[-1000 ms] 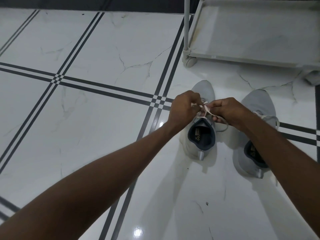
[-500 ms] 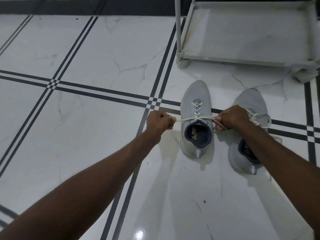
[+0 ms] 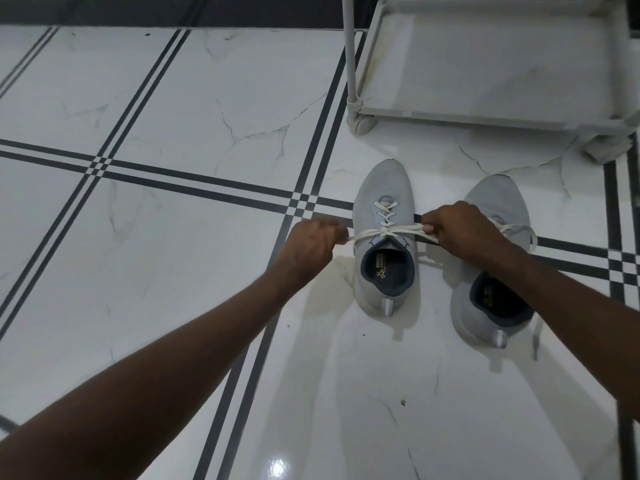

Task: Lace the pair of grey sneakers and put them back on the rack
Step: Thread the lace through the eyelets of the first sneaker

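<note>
Two grey sneakers stand side by side on the floor, toes pointing away from me. The left sneaker has a white lace crossed through its eyelets and pulled taut sideways above the tongue. My left hand grips the lace's left end, left of the shoe. My right hand grips the right end between the two shoes. The right sneaker is partly hidden by my right forearm; its white lace lies loose. The white rack stands just beyond the shoes.
The floor is glossy white marble tile with black double stripes. The rack's bottom shelf is low, with a round foot at its near left corner and an upright post above it. A dark strip runs along the far wall.
A second ago both hands were together over the left sneaker's tongue working the lace. They have since moved apart, drawing the lace ends out sideways and tight.
</note>
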